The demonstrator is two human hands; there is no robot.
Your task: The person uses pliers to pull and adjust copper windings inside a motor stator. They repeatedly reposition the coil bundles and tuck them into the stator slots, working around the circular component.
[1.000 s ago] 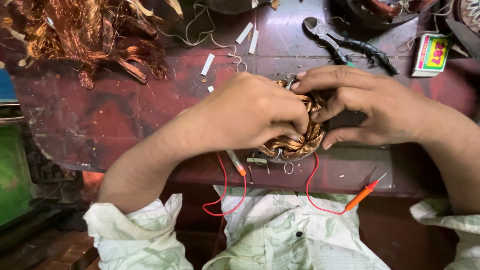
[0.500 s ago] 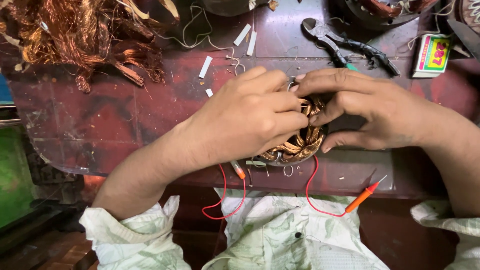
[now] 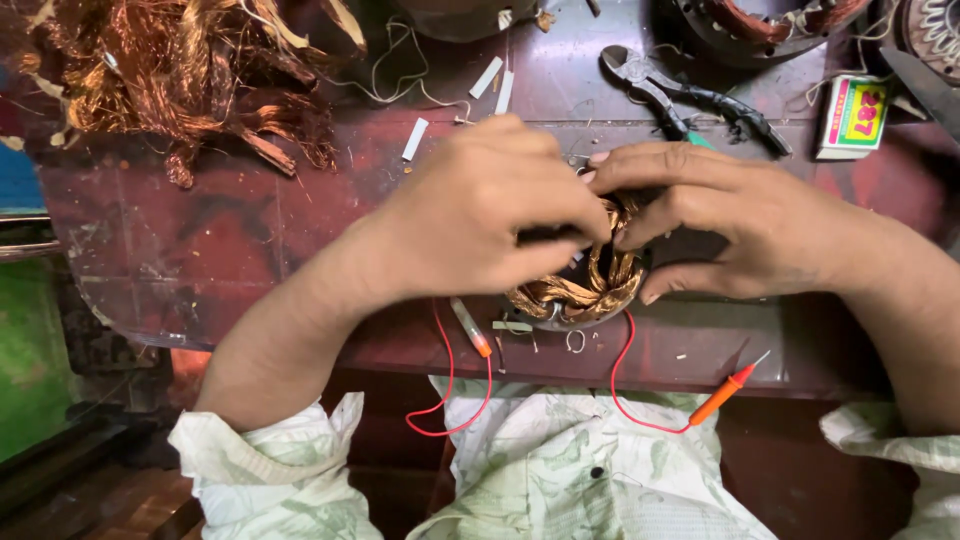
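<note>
Copper motor winding (image 3: 590,285) sits at the near edge of the dark red worktop (image 3: 250,240), both hands closed on it: left hand (image 3: 480,215) pinching its coils, right hand (image 3: 720,225) cupping its far side; black-handled pliers (image 3: 690,100) lie beyond

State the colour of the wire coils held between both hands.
Shiny copper-orange coils, best seen in the head view.
</note>
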